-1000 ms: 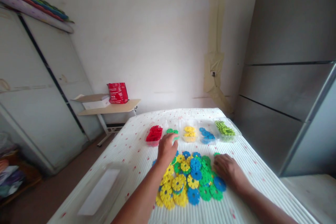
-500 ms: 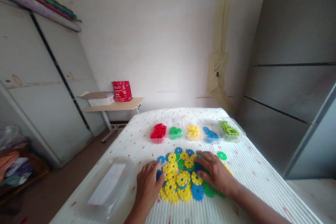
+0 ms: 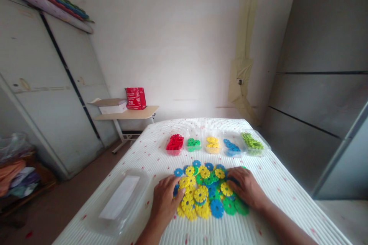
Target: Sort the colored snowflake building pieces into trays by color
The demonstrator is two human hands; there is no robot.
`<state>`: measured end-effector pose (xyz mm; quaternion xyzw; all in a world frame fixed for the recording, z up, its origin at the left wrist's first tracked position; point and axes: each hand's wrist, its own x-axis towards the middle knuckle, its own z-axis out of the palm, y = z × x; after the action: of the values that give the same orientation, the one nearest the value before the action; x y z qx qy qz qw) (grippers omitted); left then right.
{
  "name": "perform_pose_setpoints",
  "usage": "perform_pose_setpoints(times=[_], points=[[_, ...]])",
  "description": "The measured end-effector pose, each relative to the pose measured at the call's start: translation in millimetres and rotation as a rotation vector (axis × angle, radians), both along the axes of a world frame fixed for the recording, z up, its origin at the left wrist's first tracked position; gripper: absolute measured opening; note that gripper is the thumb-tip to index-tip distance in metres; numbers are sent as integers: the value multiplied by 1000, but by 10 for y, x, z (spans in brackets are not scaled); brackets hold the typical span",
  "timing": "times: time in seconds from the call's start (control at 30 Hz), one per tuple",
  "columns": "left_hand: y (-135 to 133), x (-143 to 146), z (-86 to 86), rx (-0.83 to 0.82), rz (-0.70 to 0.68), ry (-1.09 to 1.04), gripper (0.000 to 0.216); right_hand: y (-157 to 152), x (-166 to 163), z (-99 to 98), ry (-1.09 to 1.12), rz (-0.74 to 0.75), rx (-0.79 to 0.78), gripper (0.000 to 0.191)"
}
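A loose pile of yellow, blue and green notched plastic discs [image 3: 201, 194] lies on the table in front of me. At its left edge rests my left hand [image 3: 166, 196], thumb apart from the fingers, the fingertips by a blue disc and the yellow ones. My right hand [image 3: 247, 187] is on the pile's right side, open and palm down, its bent fingers touching the discs there. Beneath its wrist, green discs [image 3: 240, 206] show partly. What lies under the right palm is hidden.
Behind the pile stand clear boxes in a row: red pieces [image 3: 174, 143], green pieces [image 3: 194, 144], yellow pieces [image 3: 212, 143], blue pieces [image 3: 231, 147] and light-green pieces [image 3: 252, 141]. A clear plastic lid [image 3: 94, 222] with white paper [image 3: 120, 197] lies left.
My right hand has slid to the right across the pile, uncovering yellow, blue and green discs in the middle and covering the outer right ones. My left hand stays nearly in place.
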<state>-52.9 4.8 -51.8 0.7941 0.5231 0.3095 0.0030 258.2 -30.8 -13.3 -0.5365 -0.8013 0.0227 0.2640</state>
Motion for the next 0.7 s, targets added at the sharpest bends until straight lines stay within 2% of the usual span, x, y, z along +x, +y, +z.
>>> perform_pose_setpoints(times=[0.2,0.43,0.7], points=[[1,24,20,-7,13,25,29,93,-99,72,15,-46,-38,24],[-6,26,37,-17,10,29,28,244,-259,158,-106,-79,-159,34],[-11,26,29,-18,6,12,28,439,-409,230,-69,-96,-108,34]])
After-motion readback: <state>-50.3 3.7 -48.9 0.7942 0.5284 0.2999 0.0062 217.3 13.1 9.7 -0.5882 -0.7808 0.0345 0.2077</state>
